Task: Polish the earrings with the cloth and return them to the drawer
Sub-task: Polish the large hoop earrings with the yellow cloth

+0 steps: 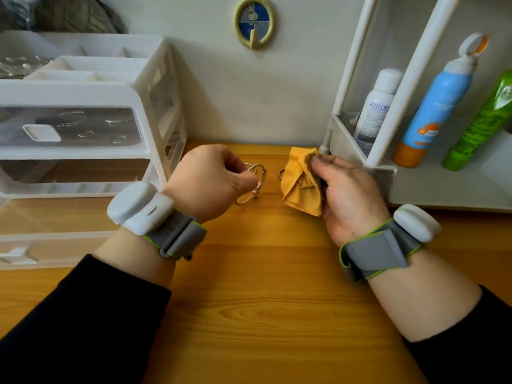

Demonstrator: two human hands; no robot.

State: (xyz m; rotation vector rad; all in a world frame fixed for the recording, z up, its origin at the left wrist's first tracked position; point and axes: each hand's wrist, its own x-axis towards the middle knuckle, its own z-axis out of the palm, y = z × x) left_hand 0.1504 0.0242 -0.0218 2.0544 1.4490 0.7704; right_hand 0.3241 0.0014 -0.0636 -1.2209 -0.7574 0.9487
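The left hand (210, 177) pinches what seem 2 hoop earrings (261, 182), the right hand's (350, 195) grip curled round the yellow cloth (299, 187).

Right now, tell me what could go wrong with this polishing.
The left hand pinches the hoop earrings only at one edge, so they could slip onto the table. A small metal loop lies beside the cloth that the right hand holds; a wipe might knock it away.
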